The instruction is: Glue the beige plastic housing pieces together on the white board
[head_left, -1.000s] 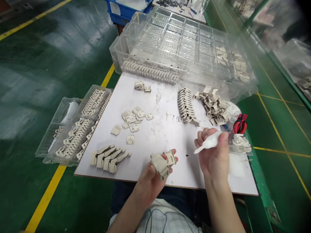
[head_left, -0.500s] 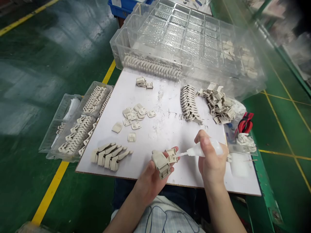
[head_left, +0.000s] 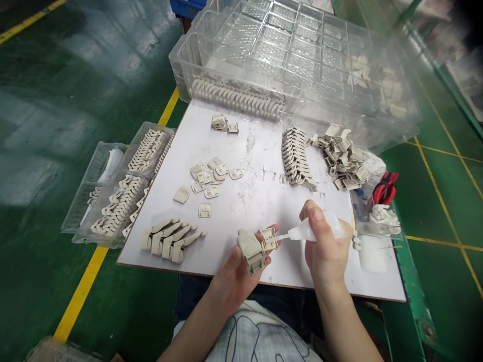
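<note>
Across the whole frame extends a green floor (head_left: 33, 286) marked with yellow lines. Centred above it is the white surface (head_left: 251, 206), set at a slight angle. A stack of clear compartment trays (head_left: 279, 42) occupies the top centre and overlaps the rear of the surface; beige pieces are visible through its walls. At left of the frame, beside the surface, a clear tray (head_left: 80, 235) contains interlocked rows of beige pieces. A second clear tray (head_left: 92, 177) adjoins its outer side and contains a white sheet and further pieces.

The right hand (head_left: 328, 256), right of lower centre, is closed around a white squeeze bottle (head_left: 335, 224), index finger and thumb on its body. The left hand (head_left: 237, 279), at lower centre, grips a beige assembly (head_left: 251, 251) between thumb and fingers, above the front edge of the surface. The bottle nozzle points left and meets the slotted plate (head_left: 269, 240) of this assembly in the view; contact cannot be confirmed.

A loose beige pile (head_left: 345, 158) lies at the right rear of the surface, with a nested beige row (head_left: 296, 156) just to its left. Five or so curved pieces (head_left: 169, 241) are nested at the left front corner. Flat beige plates (head_left: 206, 177) lie partly overlapped behind them. Red-handled cutters (head_left: 385, 188) stand at the right edge. Smallest is a beige cluster (head_left: 220, 122) near the rear edge.
</note>
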Motion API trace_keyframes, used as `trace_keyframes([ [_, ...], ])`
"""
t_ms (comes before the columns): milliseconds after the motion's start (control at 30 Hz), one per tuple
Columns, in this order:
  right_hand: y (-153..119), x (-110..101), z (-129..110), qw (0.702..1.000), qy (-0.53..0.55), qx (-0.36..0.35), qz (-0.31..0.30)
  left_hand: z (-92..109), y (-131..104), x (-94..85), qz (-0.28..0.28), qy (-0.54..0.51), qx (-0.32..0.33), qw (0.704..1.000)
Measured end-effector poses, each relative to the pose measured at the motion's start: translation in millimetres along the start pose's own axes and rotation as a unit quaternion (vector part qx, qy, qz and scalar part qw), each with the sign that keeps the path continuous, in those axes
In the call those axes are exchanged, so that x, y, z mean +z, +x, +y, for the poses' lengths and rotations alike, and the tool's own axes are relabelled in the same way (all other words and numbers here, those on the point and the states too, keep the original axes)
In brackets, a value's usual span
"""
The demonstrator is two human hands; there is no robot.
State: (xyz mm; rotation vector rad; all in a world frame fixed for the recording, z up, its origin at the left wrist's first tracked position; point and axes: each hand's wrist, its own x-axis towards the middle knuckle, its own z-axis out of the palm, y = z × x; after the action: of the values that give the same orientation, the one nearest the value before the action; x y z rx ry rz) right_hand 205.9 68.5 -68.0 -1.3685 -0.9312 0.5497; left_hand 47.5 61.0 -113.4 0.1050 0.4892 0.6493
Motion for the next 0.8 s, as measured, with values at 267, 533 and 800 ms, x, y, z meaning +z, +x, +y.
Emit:
trace_keyframes([
  [267, -0.1, 0.0, -0.6, 0.999, -0.025, 0.024, 0.006, -0.7, -1.3, -0.4, -0.018, 0.007, 0.007, 1.000],
  [533, -1.8, 0.5, -2.0, 1.000, -0.022, 0.015, 0.009, 0.5, 0.8, 2.7, 0.005, 0.021, 0.009, 1.000],
  [800, -1.2, -0.5, 0.5, 1.000, -0.015, 0.013, 0.018, 1.7, -0.4, 7.5, 0.011, 0.017, 0.005, 1.000],
])
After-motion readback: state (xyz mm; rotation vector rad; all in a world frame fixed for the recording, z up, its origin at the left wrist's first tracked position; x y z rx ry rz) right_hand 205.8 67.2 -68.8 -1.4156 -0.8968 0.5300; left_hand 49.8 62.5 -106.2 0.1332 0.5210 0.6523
